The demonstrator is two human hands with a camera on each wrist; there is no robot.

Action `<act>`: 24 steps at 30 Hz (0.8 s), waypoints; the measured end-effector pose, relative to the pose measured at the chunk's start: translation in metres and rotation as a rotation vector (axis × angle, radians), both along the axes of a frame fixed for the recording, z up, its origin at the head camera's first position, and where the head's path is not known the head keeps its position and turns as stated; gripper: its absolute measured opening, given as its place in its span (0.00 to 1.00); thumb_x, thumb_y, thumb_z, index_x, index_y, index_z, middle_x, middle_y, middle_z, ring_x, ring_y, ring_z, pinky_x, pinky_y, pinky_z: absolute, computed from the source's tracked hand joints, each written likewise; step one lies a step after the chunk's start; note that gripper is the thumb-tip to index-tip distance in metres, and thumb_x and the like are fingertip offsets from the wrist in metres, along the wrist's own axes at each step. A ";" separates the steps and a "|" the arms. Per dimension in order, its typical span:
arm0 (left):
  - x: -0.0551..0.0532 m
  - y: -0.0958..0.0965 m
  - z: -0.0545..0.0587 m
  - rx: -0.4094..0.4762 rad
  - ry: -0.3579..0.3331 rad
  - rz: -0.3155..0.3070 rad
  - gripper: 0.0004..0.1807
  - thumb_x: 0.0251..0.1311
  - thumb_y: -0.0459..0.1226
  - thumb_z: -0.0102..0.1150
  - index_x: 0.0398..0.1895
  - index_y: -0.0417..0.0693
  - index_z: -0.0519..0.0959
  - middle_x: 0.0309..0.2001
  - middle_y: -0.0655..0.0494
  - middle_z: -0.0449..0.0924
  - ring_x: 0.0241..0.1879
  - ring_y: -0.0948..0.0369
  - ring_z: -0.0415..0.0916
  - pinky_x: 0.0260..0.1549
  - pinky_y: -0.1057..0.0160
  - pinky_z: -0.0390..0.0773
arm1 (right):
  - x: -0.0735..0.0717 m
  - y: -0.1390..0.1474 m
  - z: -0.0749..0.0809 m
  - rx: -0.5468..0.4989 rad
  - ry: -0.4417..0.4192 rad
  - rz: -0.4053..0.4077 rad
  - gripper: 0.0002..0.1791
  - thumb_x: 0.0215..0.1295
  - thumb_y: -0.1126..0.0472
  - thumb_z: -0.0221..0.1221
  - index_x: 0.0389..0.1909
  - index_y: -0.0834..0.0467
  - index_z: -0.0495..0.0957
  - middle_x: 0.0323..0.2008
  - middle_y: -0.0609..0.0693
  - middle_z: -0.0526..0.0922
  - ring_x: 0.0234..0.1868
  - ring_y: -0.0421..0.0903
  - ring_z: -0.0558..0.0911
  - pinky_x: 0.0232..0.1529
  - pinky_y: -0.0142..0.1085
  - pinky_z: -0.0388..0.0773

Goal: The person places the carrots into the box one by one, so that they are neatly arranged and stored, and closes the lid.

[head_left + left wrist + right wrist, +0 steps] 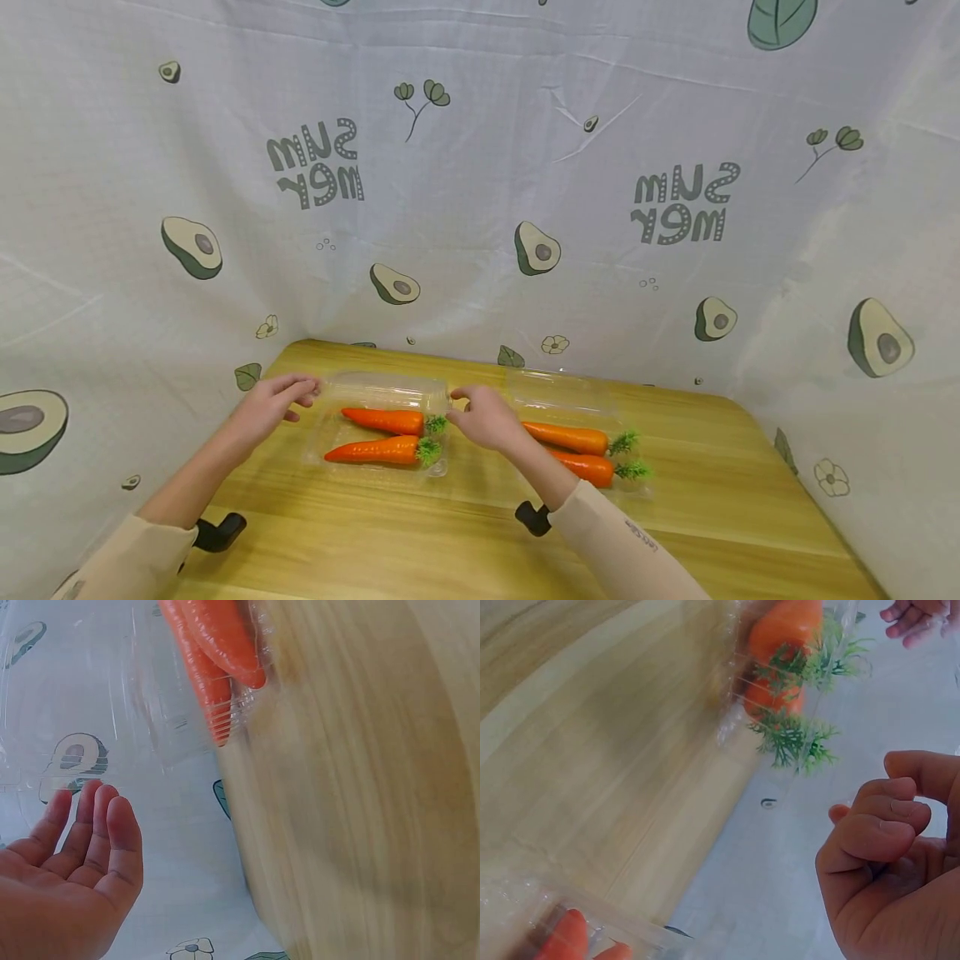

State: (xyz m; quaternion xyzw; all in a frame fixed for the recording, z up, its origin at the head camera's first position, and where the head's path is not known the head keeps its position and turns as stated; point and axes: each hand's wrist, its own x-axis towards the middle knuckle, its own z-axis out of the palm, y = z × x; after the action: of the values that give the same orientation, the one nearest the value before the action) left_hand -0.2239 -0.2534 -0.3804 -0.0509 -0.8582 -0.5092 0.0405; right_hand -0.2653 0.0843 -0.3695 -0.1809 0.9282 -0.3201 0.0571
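A clear plastic clamshell box (367,470) lies on the table, its transparent lid (386,383) raised at the back. Inside are two orange carrots with green tops, a rear carrot (386,419) and a front carrot (375,452). My left hand (270,406) is at the lid's left edge; its fingers (124,825) are extended and only lightly bent, fingertips at the clear plastic. At the lid's right edge is my right hand (483,417), thumb and index finger apart. The right wrist view shows its fingers (877,836) loosely bent, with nothing visible between them.
Right of my right hand stands a second clear box (637,492) with its lid (562,390) up, holding two carrots (592,469) partly behind my forearm. The wooden table (360,533) ends at a printed curtain (465,208). Black curved objects (220,532) show beneath both forearms.
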 end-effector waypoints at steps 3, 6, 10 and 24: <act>0.003 0.001 -0.004 -0.006 0.004 -0.012 0.26 0.78 0.47 0.47 0.65 0.35 0.73 0.59 0.38 0.78 0.50 0.50 0.75 0.42 0.60 0.80 | 0.002 0.001 -0.002 -0.005 -0.011 0.007 0.24 0.72 0.54 0.60 0.65 0.60 0.75 0.18 0.45 0.70 0.17 0.41 0.65 0.19 0.34 0.62; 0.005 0.001 -0.007 -0.009 0.012 -0.020 0.26 0.77 0.45 0.49 0.67 0.35 0.71 0.61 0.36 0.77 0.54 0.48 0.76 0.42 0.59 0.81 | 0.004 0.002 -0.005 -0.010 -0.016 0.015 0.25 0.72 0.54 0.59 0.66 0.60 0.74 0.16 0.44 0.68 0.16 0.41 0.64 0.19 0.34 0.61; 0.008 0.001 -0.009 -0.017 0.011 -0.030 0.28 0.77 0.46 0.49 0.69 0.35 0.69 0.63 0.36 0.75 0.57 0.46 0.75 0.43 0.58 0.81 | 0.006 0.003 -0.008 -0.013 -0.019 0.023 0.26 0.73 0.55 0.59 0.68 0.59 0.72 0.14 0.43 0.65 0.15 0.40 0.62 0.18 0.33 0.59; 0.013 0.001 -0.018 -0.081 0.041 -0.017 0.25 0.76 0.46 0.52 0.66 0.37 0.71 0.58 0.39 0.78 0.54 0.47 0.76 0.43 0.56 0.81 | 0.018 0.006 -0.013 -0.031 -0.049 0.030 0.29 0.73 0.57 0.57 0.72 0.60 0.66 0.13 0.43 0.64 0.15 0.40 0.61 0.18 0.34 0.59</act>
State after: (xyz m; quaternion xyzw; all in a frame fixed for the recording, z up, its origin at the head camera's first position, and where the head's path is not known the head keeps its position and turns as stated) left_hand -0.2114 -0.2519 -0.3984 -0.0702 -0.8765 -0.4733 0.0519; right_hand -0.2470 0.0900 -0.3823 -0.1876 0.9187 -0.3379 0.0819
